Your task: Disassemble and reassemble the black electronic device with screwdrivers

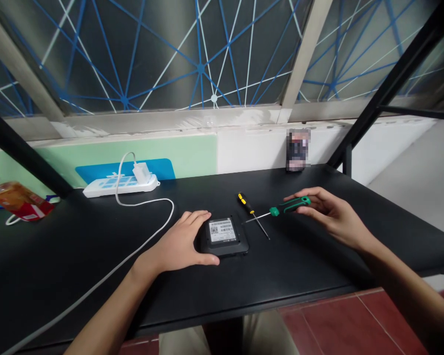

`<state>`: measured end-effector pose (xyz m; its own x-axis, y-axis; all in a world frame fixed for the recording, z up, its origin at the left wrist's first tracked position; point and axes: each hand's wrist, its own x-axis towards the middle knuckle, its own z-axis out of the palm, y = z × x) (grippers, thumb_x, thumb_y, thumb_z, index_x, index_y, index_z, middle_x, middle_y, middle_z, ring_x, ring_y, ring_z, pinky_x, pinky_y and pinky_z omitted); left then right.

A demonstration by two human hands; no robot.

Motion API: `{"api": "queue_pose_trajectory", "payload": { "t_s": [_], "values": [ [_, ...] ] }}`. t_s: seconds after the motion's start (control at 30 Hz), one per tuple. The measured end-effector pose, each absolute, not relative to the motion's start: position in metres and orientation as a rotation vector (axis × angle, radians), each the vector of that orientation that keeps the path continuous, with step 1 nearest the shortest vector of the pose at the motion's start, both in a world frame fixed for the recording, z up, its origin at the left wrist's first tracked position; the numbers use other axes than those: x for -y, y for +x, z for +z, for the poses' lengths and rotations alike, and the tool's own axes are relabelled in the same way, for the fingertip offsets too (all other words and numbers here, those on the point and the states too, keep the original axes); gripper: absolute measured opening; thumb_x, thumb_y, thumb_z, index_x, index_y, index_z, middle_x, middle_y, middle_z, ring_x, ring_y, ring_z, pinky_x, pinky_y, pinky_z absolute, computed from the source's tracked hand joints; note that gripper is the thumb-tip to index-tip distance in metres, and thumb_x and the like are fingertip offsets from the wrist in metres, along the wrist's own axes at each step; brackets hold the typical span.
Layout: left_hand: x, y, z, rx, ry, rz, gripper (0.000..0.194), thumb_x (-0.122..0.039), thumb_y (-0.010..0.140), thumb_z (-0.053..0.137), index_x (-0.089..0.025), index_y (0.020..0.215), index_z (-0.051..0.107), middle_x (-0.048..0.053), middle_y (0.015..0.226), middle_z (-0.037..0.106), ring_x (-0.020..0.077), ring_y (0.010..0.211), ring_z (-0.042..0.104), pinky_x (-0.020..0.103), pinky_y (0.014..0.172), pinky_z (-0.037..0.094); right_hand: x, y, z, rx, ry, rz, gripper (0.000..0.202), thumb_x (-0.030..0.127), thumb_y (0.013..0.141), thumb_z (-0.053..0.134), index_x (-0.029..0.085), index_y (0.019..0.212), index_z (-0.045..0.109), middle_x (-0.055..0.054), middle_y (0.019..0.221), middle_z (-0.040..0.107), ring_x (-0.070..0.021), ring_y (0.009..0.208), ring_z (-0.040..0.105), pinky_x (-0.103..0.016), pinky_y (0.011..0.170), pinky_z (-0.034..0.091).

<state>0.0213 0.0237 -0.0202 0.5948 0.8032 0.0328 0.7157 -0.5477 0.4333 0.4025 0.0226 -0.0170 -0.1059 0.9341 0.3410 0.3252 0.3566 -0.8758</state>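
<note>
A black square device point(225, 236) with a white printed label lies on the black table. My left hand point(185, 241) rests around its left side, thumb along the near edge and fingers at the far left corner. My right hand point(327, 214) is closed on the handle of a green and black screwdriver point(296, 203), whose shaft points left, its tip near the device's right side. Beneath that shaft, a yellow and black screwdriver point(246, 203) lies on the table, its tip toward the near right.
A white power strip point(121, 185) with a charger sits at the back left, its white cable point(142, 244) running across the left of the table. Farther left is a bottle point(20, 197). A blurred packet point(297, 150) stands by the wall. Black frame bars flank the table.
</note>
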Motion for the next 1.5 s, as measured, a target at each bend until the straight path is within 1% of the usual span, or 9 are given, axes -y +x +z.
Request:
{"api": "queue_pose_trajectory", "payload": {
  "t_s": [0.1, 0.27, 0.6, 0.7, 0.83, 1.13, 1.23, 1.33, 1.5],
  "values": [
    [-0.024, 0.021, -0.02, -1.228, 2.445, 0.314, 0.099, -0.066, 0.074, 0.076, -0.018, 0.151, 0.037, 0.014, 0.156, 0.041, 0.0371, 0.142, 0.037, 0.052, 0.118, 0.034, -0.025, 0.403, -0.02, 1.655, -1.136, 0.77, 0.032, 0.041, 0.081, 0.078, 0.027, 0.106, 0.064, -0.008, 0.113, 0.075, -0.0265, 0.106, 0.072, -0.044, 0.098, 0.058],
    [-0.024, 0.021, -0.022, -1.217, 2.449, 0.328, 0.097, -0.065, 0.074, 0.077, -0.021, 0.151, 0.037, 0.013, 0.155, 0.042, 0.037, 0.141, 0.038, 0.053, 0.117, 0.035, -0.026, 0.401, -0.014, 1.682, -1.142, 0.749, 0.032, 0.042, 0.083, 0.076, 0.027, 0.107, 0.063, -0.008, 0.113, 0.074, -0.0261, 0.104, 0.073, -0.044, 0.097, 0.059],
    [-0.024, 0.021, -0.023, -1.219, 2.374, 0.352, 0.101, -0.065, 0.07, 0.08, -0.018, 0.149, 0.038, 0.016, 0.154, 0.042, 0.0379, 0.142, 0.037, 0.055, 0.118, 0.032, -0.041, 0.372, 0.049, 2.074, -1.218, 0.734, 0.034, 0.05, 0.087, 0.07, 0.027, 0.112, 0.061, -0.005, 0.11, 0.075, -0.0284, 0.107, 0.073, -0.04, 0.094, 0.059],
    [-0.023, 0.021, -0.021, -1.215, 2.377, 0.346, 0.101, -0.063, 0.07, 0.081, -0.017, 0.149, 0.038, 0.016, 0.153, 0.043, 0.0377, 0.14, 0.039, 0.055, 0.118, 0.033, -0.043, 0.365, 0.06, 2.177, -1.233, 0.698, 0.03, 0.048, 0.089, 0.067, 0.028, 0.11, 0.06, -0.004, 0.109, 0.075, -0.0277, 0.105, 0.073, -0.038, 0.089, 0.059],
    [-0.024, 0.02, -0.021, -1.202, 2.393, 0.352, 0.097, -0.062, 0.072, 0.08, -0.021, 0.148, 0.038, 0.014, 0.153, 0.044, 0.0377, 0.14, 0.04, 0.057, 0.116, 0.034, -0.043, 0.36, 0.066, 2.231, -1.238, 0.71, 0.027, 0.046, 0.091, 0.066, 0.029, 0.11, 0.058, -0.003, 0.105, 0.076, -0.0263, 0.103, 0.074, -0.034, 0.082, 0.059],
    [-0.025, 0.019, -0.024, -1.207, 2.384, 0.338, 0.099, -0.064, 0.073, 0.078, -0.018, 0.15, 0.036, 0.016, 0.155, 0.04, 0.0373, 0.143, 0.036, 0.057, 0.119, 0.031, -0.04, 0.36, 0.068, 2.238, -1.273, 0.653, 0.029, 0.043, 0.089, 0.067, 0.024, 0.108, 0.056, -0.004, 0.096, 0.077, -0.0248, 0.093, 0.075, -0.034, 0.078, 0.057],
    [-0.025, 0.019, -0.024, -1.201, 2.384, 0.352, 0.096, -0.062, 0.074, 0.077, -0.019, 0.15, 0.036, 0.015, 0.155, 0.041, 0.0376, 0.142, 0.037, 0.057, 0.118, 0.032, -0.037, 0.359, 0.069, 2.216, -1.271, 0.673, 0.027, 0.041, 0.089, 0.067, 0.024, 0.107, 0.057, -0.004, 0.096, 0.077, -0.0236, 0.094, 0.075, -0.034, 0.08, 0.057],
    [-0.024, 0.02, -0.023, -1.186, 2.382, 0.358, 0.094, -0.061, 0.074, 0.077, -0.021, 0.149, 0.036, 0.015, 0.154, 0.041, 0.0381, 0.143, 0.037, 0.058, 0.118, 0.032, -0.036, 0.364, 0.066, 2.155, -1.228, 0.778, 0.027, 0.041, 0.087, 0.07, 0.023, 0.104, 0.058, -0.005, 0.103, 0.076, -0.0237, 0.101, 0.074, -0.035, 0.087, 0.057],
    [-0.024, 0.02, -0.022, -1.189, 2.369, 0.356, 0.093, -0.06, 0.075, 0.078, -0.022, 0.149, 0.036, 0.014, 0.153, 0.041, 0.0371, 0.142, 0.037, 0.056, 0.118, 0.033, -0.03, 0.378, 0.054, 2.0, -1.221, 0.885, 0.033, 0.044, 0.082, 0.076, 0.023, 0.103, 0.062, -0.006, 0.105, 0.076, -0.0275, 0.107, 0.072, -0.039, 0.094, 0.057]
  ]
}}
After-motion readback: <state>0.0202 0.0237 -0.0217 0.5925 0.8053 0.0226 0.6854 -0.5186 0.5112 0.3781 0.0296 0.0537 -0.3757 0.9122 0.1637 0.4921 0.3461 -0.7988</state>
